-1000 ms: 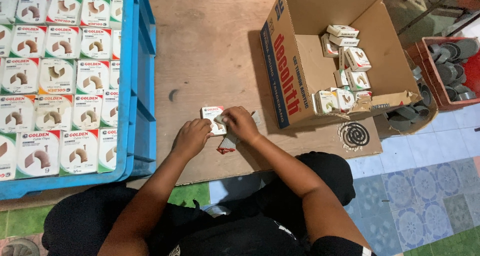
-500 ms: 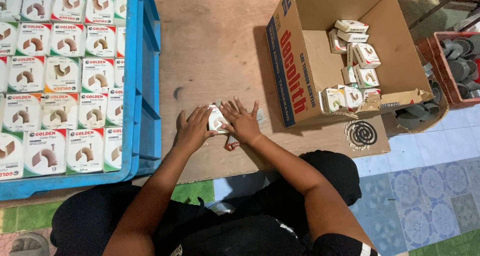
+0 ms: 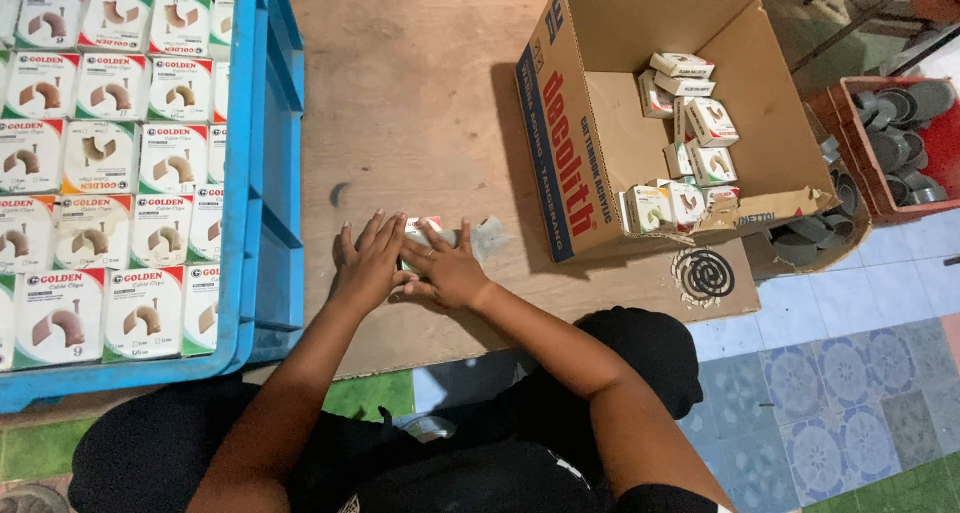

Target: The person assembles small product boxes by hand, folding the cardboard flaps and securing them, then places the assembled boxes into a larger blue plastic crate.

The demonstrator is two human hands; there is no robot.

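Observation:
Both my hands lie flat on the wooden tabletop (image 3: 420,93), pressing on a small white carton (image 3: 428,227) that is mostly hidden under them. My left hand (image 3: 368,263) covers its left side with fingers spread. My right hand (image 3: 447,269) covers its right side, fingers overlapping the left ones. A scrap of clear plastic (image 3: 488,237) pokes out just right of my right hand.
A blue crate (image 3: 262,173) on the left is packed with rows of white cartons (image 3: 110,173). A brown cardboard box (image 3: 570,163) on the right holds several loose cartons (image 3: 690,123). A red bin (image 3: 915,163) of grey round parts stands far right. Below is tiled floor (image 3: 840,373).
My hands have gone from holding the small carton with the fingertips to lying flat over it on the table. The view has shifted slightly.

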